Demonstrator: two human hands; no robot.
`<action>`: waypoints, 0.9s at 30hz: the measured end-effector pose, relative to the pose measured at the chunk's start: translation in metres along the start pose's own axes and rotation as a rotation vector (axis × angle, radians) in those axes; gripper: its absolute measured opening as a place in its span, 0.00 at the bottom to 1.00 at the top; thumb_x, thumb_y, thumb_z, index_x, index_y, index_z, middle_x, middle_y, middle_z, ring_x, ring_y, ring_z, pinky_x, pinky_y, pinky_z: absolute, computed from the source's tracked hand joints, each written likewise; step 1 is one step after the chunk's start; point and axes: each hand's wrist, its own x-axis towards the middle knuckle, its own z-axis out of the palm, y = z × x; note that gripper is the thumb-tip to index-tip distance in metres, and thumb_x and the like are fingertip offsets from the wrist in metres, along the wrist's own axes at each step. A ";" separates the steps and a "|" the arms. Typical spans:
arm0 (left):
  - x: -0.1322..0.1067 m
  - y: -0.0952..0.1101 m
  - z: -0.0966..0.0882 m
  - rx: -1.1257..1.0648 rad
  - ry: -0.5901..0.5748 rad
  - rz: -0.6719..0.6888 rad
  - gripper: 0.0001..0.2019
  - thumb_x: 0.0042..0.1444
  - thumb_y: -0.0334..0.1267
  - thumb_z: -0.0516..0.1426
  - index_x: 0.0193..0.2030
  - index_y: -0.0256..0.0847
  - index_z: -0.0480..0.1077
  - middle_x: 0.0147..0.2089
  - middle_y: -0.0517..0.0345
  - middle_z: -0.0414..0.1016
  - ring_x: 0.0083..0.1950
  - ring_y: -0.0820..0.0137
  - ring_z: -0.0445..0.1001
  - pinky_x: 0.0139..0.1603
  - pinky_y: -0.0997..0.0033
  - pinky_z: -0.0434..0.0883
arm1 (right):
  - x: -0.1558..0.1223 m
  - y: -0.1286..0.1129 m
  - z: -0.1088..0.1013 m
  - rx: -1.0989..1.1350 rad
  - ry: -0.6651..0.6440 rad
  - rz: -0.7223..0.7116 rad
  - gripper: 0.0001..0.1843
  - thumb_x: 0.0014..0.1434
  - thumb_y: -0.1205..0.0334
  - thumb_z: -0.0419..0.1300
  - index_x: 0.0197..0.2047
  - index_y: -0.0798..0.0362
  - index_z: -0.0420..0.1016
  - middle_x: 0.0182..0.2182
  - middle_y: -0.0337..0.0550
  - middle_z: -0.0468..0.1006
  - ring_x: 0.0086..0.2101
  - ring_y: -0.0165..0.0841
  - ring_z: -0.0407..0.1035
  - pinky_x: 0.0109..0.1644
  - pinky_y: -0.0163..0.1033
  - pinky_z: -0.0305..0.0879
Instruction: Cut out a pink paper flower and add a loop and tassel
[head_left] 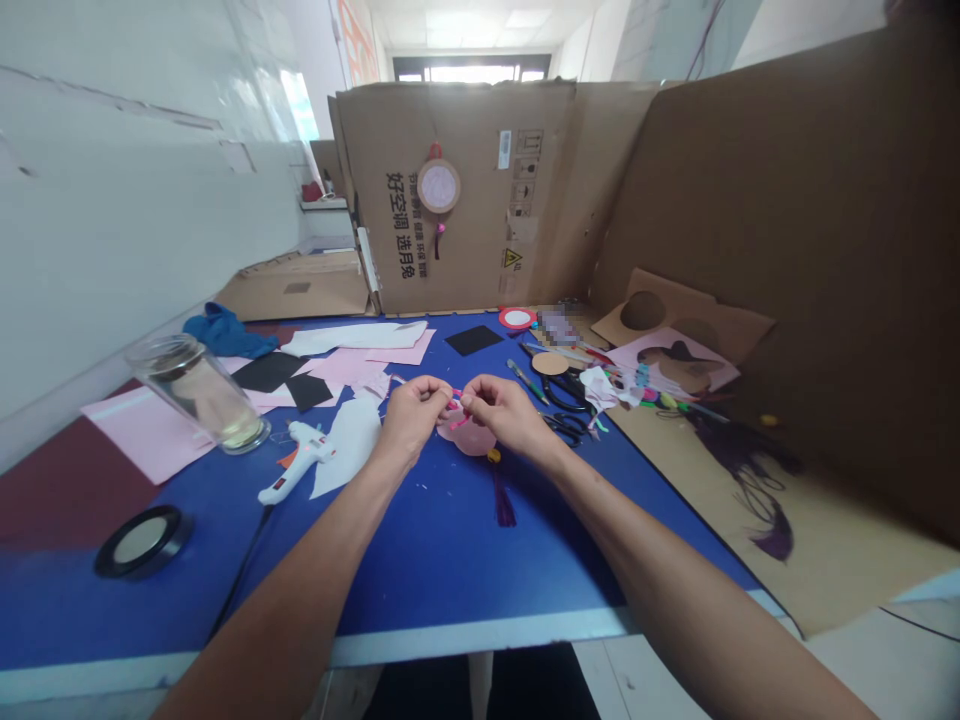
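Both my hands meet over the middle of the blue table. My left hand (412, 418) pinches a bright pink cord (462, 424) between thumb and fingers. Close beside it, my right hand (511, 412) pinches the same cord from the other side. Just under the fingers is a pale pink rounded paper piece (471, 440), partly hidden by my hands. A yellow bead (493, 455) with a dark purple tassel (505, 502) hangs or lies at its lower edge. Whether the cord is knotted cannot be made out.
A white glue gun (301, 460) lies left, near a glass jar (202, 390) and a black tape roll (142, 541). Right are scissors (568, 428), a pen (527, 381) and purple tassels (772, 535). A cardboard wall (472, 240) with a round hanging ornament (439, 187) stands behind.
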 end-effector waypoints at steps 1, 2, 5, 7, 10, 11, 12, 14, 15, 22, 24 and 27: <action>0.000 0.000 0.000 0.007 0.004 0.004 0.06 0.49 0.40 0.66 0.30 0.40 0.78 0.25 0.59 0.77 0.26 0.73 0.73 0.28 0.75 0.69 | 0.000 0.000 0.000 -0.005 -0.001 -0.005 0.13 0.60 0.49 0.65 0.33 0.49 0.74 0.25 0.36 0.75 0.26 0.32 0.66 0.31 0.38 0.62; -0.001 0.001 0.000 0.010 0.006 0.004 0.06 0.49 0.40 0.66 0.30 0.40 0.78 0.25 0.59 0.77 0.26 0.73 0.73 0.28 0.75 0.69 | 0.000 0.000 0.000 -0.004 -0.002 -0.006 0.13 0.60 0.49 0.64 0.33 0.49 0.74 0.25 0.36 0.75 0.26 0.32 0.66 0.31 0.38 0.62; -0.002 0.003 0.000 0.000 0.009 -0.008 0.06 0.49 0.40 0.66 0.31 0.40 0.79 0.27 0.58 0.78 0.26 0.73 0.73 0.28 0.75 0.69 | 0.000 0.001 0.000 0.010 -0.003 0.004 0.13 0.60 0.49 0.65 0.33 0.49 0.73 0.25 0.36 0.75 0.25 0.32 0.66 0.31 0.38 0.62; -0.003 0.003 0.000 -0.003 0.002 -0.014 0.07 0.49 0.41 0.66 0.31 0.40 0.79 0.27 0.57 0.79 0.26 0.73 0.74 0.27 0.75 0.69 | 0.000 0.001 0.001 0.016 0.002 0.008 0.13 0.60 0.48 0.65 0.33 0.49 0.73 0.25 0.36 0.76 0.25 0.32 0.66 0.31 0.38 0.62; -0.003 0.003 0.001 -0.002 -0.005 -0.018 0.08 0.49 0.42 0.67 0.31 0.40 0.79 0.27 0.57 0.79 0.26 0.72 0.74 0.27 0.75 0.69 | 0.001 0.002 0.002 0.030 0.012 0.010 0.14 0.60 0.48 0.66 0.33 0.49 0.73 0.25 0.36 0.76 0.25 0.31 0.66 0.30 0.37 0.62; -0.002 0.002 0.001 -0.003 -0.004 -0.018 0.08 0.49 0.42 0.67 0.31 0.40 0.79 0.26 0.57 0.78 0.26 0.72 0.74 0.27 0.75 0.69 | 0.001 0.002 0.002 0.039 0.013 0.014 0.14 0.60 0.48 0.66 0.33 0.49 0.73 0.24 0.35 0.76 0.25 0.31 0.66 0.30 0.37 0.62; -0.002 0.002 0.001 -0.004 -0.002 -0.017 0.09 0.49 0.42 0.68 0.31 0.40 0.79 0.26 0.57 0.78 0.26 0.72 0.74 0.27 0.75 0.70 | 0.000 0.002 0.002 0.050 0.014 0.020 0.15 0.59 0.47 0.66 0.33 0.49 0.73 0.24 0.35 0.76 0.25 0.31 0.66 0.30 0.37 0.62; -0.002 0.001 0.001 -0.012 0.006 -0.013 0.09 0.49 0.43 0.69 0.31 0.40 0.78 0.26 0.58 0.78 0.26 0.72 0.74 0.28 0.74 0.70 | 0.000 0.000 0.002 0.080 0.016 0.035 0.16 0.59 0.45 0.67 0.34 0.49 0.74 0.25 0.36 0.76 0.25 0.31 0.67 0.31 0.37 0.64; -0.001 0.001 0.000 -0.018 0.013 -0.011 0.09 0.50 0.43 0.69 0.31 0.41 0.78 0.26 0.58 0.78 0.26 0.72 0.74 0.28 0.74 0.70 | 0.000 -0.001 0.002 0.094 0.020 0.043 0.17 0.59 0.44 0.67 0.34 0.49 0.75 0.26 0.36 0.76 0.25 0.31 0.68 0.32 0.38 0.65; -0.002 0.000 -0.001 -0.043 0.074 -0.009 0.06 0.54 0.41 0.66 0.32 0.41 0.78 0.30 0.56 0.81 0.27 0.73 0.74 0.29 0.74 0.70 | -0.002 -0.009 -0.001 0.101 0.038 0.083 0.18 0.59 0.43 0.67 0.33 0.50 0.76 0.25 0.37 0.76 0.26 0.31 0.69 0.33 0.38 0.67; -0.002 0.000 0.000 -0.042 0.082 0.001 0.06 0.55 0.40 0.66 0.32 0.41 0.79 0.30 0.56 0.81 0.28 0.73 0.74 0.30 0.74 0.70 | -0.003 -0.010 -0.001 0.102 0.030 0.089 0.18 0.59 0.43 0.67 0.34 0.50 0.77 0.26 0.37 0.76 0.26 0.31 0.69 0.33 0.38 0.67; -0.002 0.000 0.000 -0.052 0.092 0.023 0.05 0.55 0.40 0.66 0.33 0.41 0.79 0.30 0.57 0.81 0.28 0.73 0.74 0.31 0.74 0.70 | -0.004 -0.011 0.000 0.119 0.015 0.101 0.19 0.58 0.42 0.68 0.34 0.50 0.77 0.27 0.37 0.78 0.26 0.30 0.69 0.33 0.38 0.67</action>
